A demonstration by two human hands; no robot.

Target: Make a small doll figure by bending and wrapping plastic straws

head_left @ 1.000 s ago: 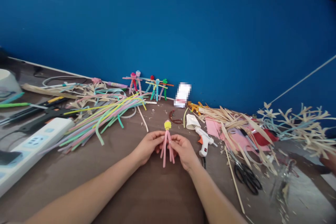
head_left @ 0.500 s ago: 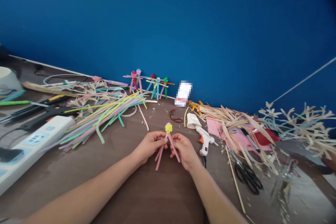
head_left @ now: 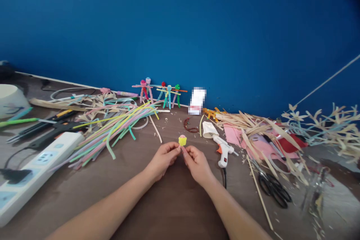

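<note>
Between my hands is a small yellow pipe-cleaner bundle (head_left: 182,140) with a bit of pink on top. My left hand (head_left: 162,161) and my right hand (head_left: 197,165) both pinch its lower end with their fingertips. The pink pipe-cleaner stems seen earlier no longer stick out below my fingers, and I cannot tell whether my hands hide them. Just above my right hand lie a white paper cup shape (head_left: 209,129) and a hot glue gun (head_left: 223,153).
A heap of coloured pipe cleaners (head_left: 118,129) lies left of my hands, beyond a white power strip (head_left: 36,176). Finished pipe-cleaner figures (head_left: 160,92) stand against the blue wall. Dried palm strips (head_left: 247,127) and black scissors (head_left: 274,191) lie to the right.
The long pink stems no longer show below my fingers, leaving only the small yellow bundle in sight. My hands have drawn closer around it. The view has tilted slightly.
</note>
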